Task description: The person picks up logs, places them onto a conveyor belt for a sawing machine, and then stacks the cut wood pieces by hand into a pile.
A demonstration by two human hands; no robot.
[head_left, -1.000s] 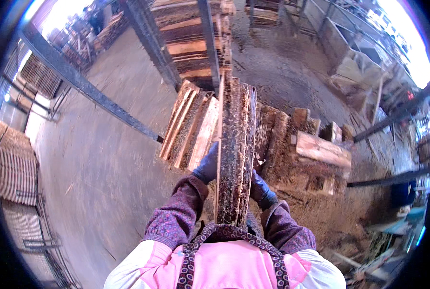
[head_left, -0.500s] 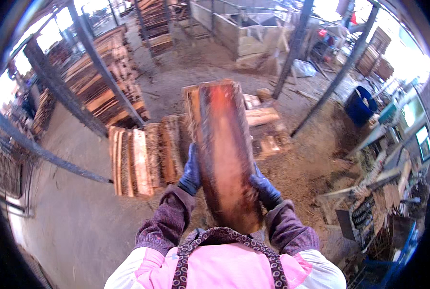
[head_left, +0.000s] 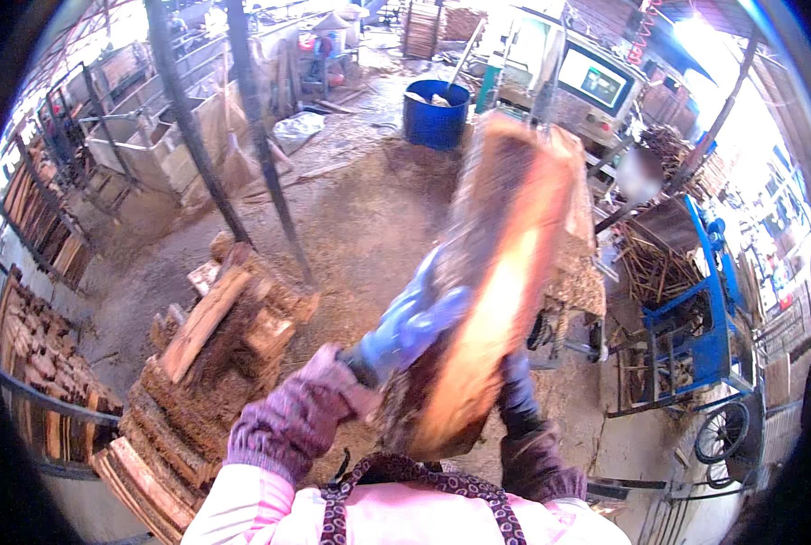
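A long, thick wooden slab (head_left: 501,300) with dark bark edges is carried in front of me, tilted up to the right and smeared by motion. My left hand (head_left: 416,318), in a blue glove, grips its left side. On the slab's right, lower side is my right hand (head_left: 518,386), also gloved; the slab hides part of its fingers. At the lower left lies a stack of rough slabs (head_left: 164,427), with a loose split piece of wood (head_left: 205,322) on top.
Ahead stands a blue barrel (head_left: 435,113). Machinery with a control panel (head_left: 596,82) is behind the slab, and a bark-edged wooden piece (head_left: 573,272) lies beside it. To the right is a blue-framed cart (head_left: 696,327) with a wheel. Dark posts (head_left: 264,136) rise at left.
My view has turned right, away from the slab stack toward the machine. The wooden slab has swung with me and now slants up to the right, still between both hands.
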